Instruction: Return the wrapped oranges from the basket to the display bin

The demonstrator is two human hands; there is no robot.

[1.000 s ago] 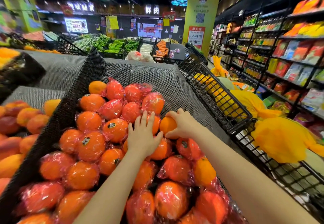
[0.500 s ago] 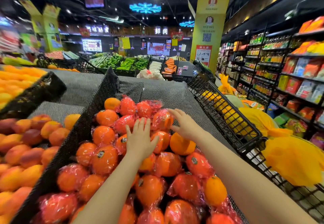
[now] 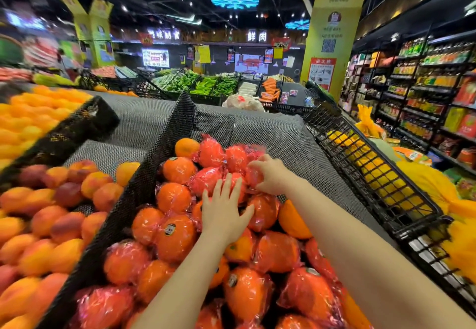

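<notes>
Since half a second ago the right hand has left the bare orange it set down, which now lies just behind its wrist, and has reached further up the pile to curl its fingers over a wrapped orange at the far end of the heap. The left hand lies flat with fingers spread, pressing on the wrapped fruit just beside and below the right one; it grips nothing. The display bin, lined with black mesh, is heaped with wrapped oranges beneath and around both hands. The step in hand looks like settling returned fruit into the pile; the basket is not in view, so how many remain cannot be told. Next would likely call for letting go gently so nothing rolls, then drawing back for another. The fruit under the right hand is near round, with no clear long axis; which way its wrap twist points cannot be seen.
</notes>
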